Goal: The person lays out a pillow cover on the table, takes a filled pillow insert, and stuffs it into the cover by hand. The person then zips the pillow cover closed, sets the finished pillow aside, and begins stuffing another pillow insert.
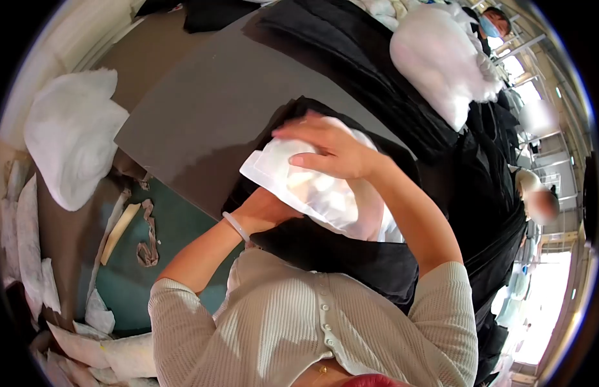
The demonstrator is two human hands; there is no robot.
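A white, partly see-through bag (325,187) with something pale inside lies tilted in front of my chest. My right hand (331,148) rests across its top, with the thumb apart and the fingers stretched out, slightly blurred. Beneath the bag's near left edge is my left hand (271,209), a pale band around its wrist; its fingers are hidden by the bag. Black fabric (370,263) lies below and around both hands, on the grey tabletop (209,84).
Fluffy white padding (73,138) sits at the left, and a larger white bundle (435,55) at the upper right. Black padded fabric (351,48) runs along the far side. White rolls (29,238) line the left edge. Two people are at the right.
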